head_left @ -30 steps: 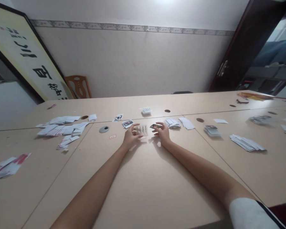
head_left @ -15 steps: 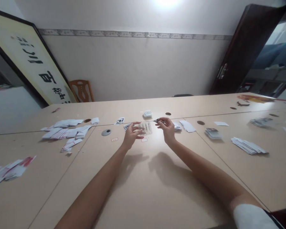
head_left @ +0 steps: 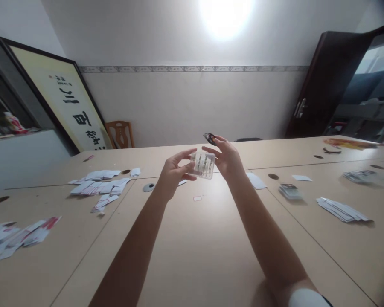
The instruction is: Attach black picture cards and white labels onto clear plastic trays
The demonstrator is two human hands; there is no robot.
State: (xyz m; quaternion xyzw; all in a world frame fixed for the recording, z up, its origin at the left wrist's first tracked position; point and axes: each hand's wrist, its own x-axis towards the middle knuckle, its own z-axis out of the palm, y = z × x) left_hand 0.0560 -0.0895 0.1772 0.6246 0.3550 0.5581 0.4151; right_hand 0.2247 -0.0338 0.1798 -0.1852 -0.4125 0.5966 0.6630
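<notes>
In the middle of the head view, my left hand [head_left: 176, 174] is closed on the left edge of a small clear plastic case [head_left: 205, 165]. Several narrow dark strips lie in rows inside the case. My right hand [head_left: 225, 157] is just to the right of it and pinches a small dark printed card [head_left: 209, 138] above the case. The card looks slightly bent, and its print is too small to read. Both hands are raised over the table.
The wide table [head_left: 192, 247] carries piles of white paper slips [head_left: 100, 186] at left and a fanned paper stack [head_left: 342, 209] at right. Stacked clear cases [head_left: 289, 192] stand right of centre. A small red-edged label [head_left: 197, 198] lies nearer me. Cable holes [head_left: 273, 176] dot the tabletop.
The view has tilted up. Both hands have risen off the tabletop with the clear case and the card, and the card now stands higher above the case.
</notes>
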